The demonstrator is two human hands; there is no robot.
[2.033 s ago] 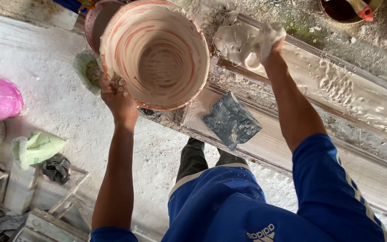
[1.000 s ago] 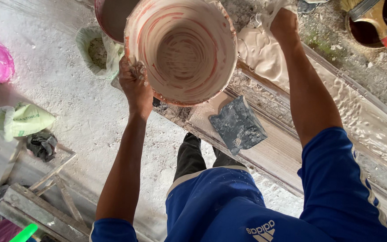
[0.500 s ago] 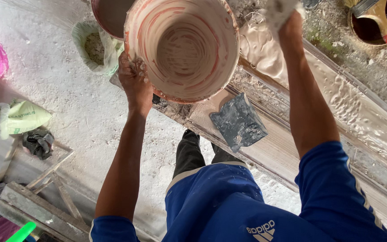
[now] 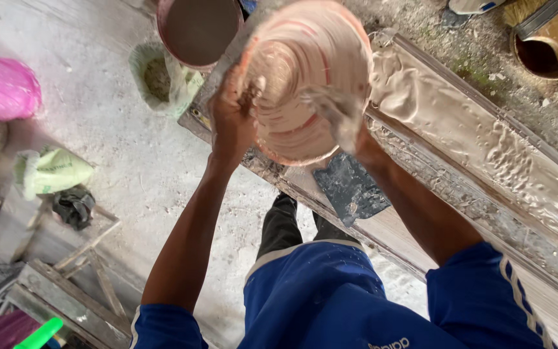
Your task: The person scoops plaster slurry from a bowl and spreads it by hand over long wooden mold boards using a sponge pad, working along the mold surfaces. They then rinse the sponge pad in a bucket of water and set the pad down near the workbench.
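the left hand [image 4: 230, 123] gripped the rim of the plaster-smeared bowl [image 4: 305, 81], tilted above the long mould [image 4: 485, 148], while the right hand [image 4: 337, 116], coated white, scooped inside, so wet plaster could well have slopped past the mould's edge.

A bulging pink plastic bag [image 4: 0, 87] lies at the left edge of the floor. Below it, a crumpled pale green sack [image 4: 53, 171] with darker green print lies on its side, just beside a small dark bundle. Farther up, near the round reddish bucket, an open whitish sack [image 4: 163, 81] with green markings stands with its mouth rolled down, showing greyish powder inside. No signs or screens show.
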